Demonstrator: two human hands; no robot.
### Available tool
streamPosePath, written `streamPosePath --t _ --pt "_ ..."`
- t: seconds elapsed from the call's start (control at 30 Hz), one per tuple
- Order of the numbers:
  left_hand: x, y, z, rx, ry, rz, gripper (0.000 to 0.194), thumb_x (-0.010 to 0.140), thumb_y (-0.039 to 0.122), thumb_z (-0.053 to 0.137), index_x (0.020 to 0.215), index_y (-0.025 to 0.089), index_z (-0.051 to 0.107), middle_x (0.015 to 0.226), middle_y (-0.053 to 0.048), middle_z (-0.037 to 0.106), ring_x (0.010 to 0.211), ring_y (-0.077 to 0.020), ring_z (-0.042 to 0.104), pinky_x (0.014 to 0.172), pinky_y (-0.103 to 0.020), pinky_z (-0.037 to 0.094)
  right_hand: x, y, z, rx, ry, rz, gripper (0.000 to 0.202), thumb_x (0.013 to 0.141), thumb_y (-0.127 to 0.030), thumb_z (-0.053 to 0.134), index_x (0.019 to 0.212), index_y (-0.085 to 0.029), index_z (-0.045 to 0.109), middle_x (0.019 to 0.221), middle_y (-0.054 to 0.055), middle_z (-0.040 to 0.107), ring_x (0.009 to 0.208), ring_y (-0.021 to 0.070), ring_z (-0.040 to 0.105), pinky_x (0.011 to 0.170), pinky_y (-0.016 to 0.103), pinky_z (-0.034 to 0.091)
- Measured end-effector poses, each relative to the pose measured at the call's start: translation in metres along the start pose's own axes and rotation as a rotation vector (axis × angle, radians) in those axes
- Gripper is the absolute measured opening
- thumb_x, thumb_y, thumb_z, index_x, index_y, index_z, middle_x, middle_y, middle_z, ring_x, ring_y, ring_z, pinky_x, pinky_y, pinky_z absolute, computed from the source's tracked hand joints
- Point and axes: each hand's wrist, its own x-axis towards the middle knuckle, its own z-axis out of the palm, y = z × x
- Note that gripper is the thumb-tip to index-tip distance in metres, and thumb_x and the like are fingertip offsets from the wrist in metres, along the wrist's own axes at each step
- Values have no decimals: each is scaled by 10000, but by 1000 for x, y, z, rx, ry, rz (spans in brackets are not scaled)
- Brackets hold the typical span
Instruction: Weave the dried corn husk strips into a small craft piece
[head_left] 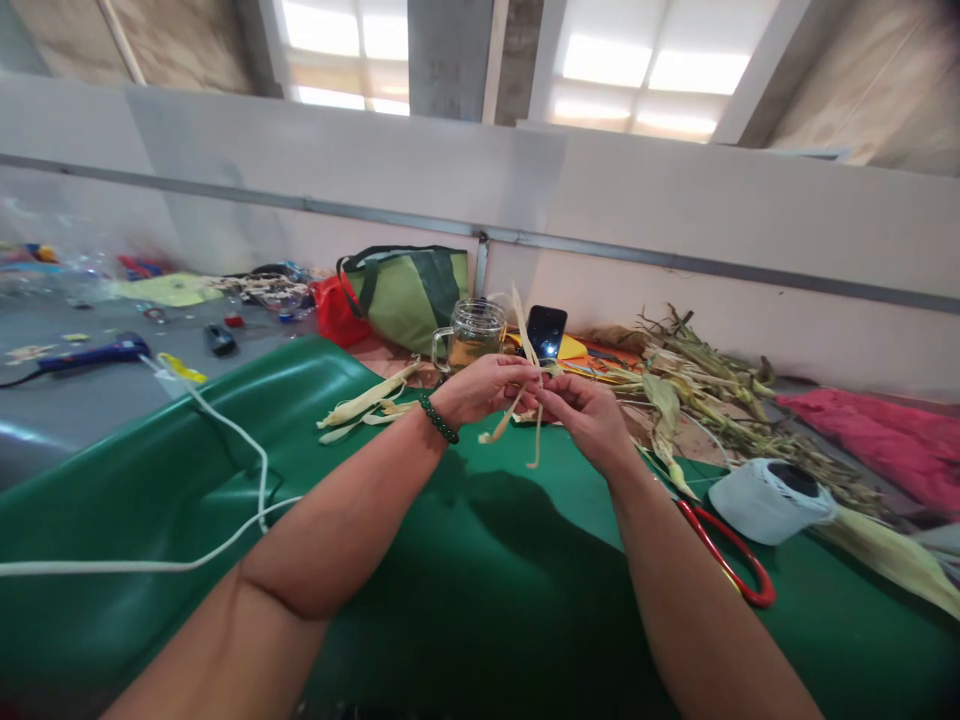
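Observation:
My left hand (491, 388), with a dark green bead bracelet (439, 418) on the wrist, pinches a pale corn husk strip (523, 322) in front of the glass mug. My right hand (589, 412) meets it at the fingertips, its thumb and index finger closed on the same husk strip. One end of the husk points up, while narrow ends hang below the fingers over the green mat (480, 560). More husk pieces (371, 398) lie on the mat to the left.
Behind my hands stand a glass mug (477, 335), a phone (546, 332) and a green bag (412, 290). At the right are red-handled scissors (731, 560), a white string roll (769, 500), dried stalks (705, 375) and pink cloth (877, 435). A white cord (259, 450) crosses the left.

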Motion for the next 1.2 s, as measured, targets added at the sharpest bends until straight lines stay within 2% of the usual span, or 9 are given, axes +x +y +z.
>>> streamPosePath --t 0.1,0.23,0.4,0.5,0.63,0.87,0.97,1.2 --pt "0 -1 0 30 7 2 134 806 157 659 729 91 571 597 7 601 510 -49 569 550 -174 467 -2 -1 -1 -39 -32 1 304 740 -482 663 685 -188 609 579 8 632 506 130 552 511 261 439" --pt "2 -3 -1 86 26 -16 159 790 157 684 705 81 572 568 2 600 500 -48 563 564 -183 464 -4 -1 -5 -213 -2 -69 239 779 -373 613 635 -183 590 559 0 597 510 117 517 516 248 402" --pt "2 -3 -1 136 47 -29 154 815 117 633 684 85 559 525 10 583 466 -47 535 563 -191 453 -4 -4 -14 -421 -30 -149 206 785 -299 570 611 -189 572 573 -7 559 533 113 456 510 244 340" --pt "1 -2 0 150 35 -44 154 827 126 613 685 86 572 513 1 582 467 -59 533 548 -197 449 -3 -6 -17 -391 -94 -133 235 793 -330 570 608 -187 563 573 -10 542 545 115 456 521 247 347" --pt "-1 0 0 173 1 -41 162 813 195 656 707 90 593 558 -7 604 491 -64 551 513 -185 430 -3 -8 -17 -326 -109 -76 249 788 -356 578 612 -181 563 547 -19 515 527 108 435 516 246 337" --pt "-1 0 -5 125 -4 -36 196 722 185 746 803 99 590 654 -26 655 606 -91 634 575 -188 467 -5 -14 -16 -199 -152 -4 272 763 -399 611 608 -183 555 535 -29 519 505 98 440 505 240 344" --pt "-1 0 -9 132 -2 -10 244 683 221 779 795 94 604 670 -26 658 644 -95 641 617 -195 481 -3 -13 -16 -180 -115 -20 291 762 -442 620 629 -188 572 550 -17 556 519 110 479 518 246 379" --pt "-4 -2 -4 193 -67 -22 305 662 308 787 809 112 605 744 -43 684 709 -115 651 632 -211 470 -2 -4 -15 -276 35 -122 314 738 -483 650 623 -193 612 533 -17 550 482 101 429 464 239 330"
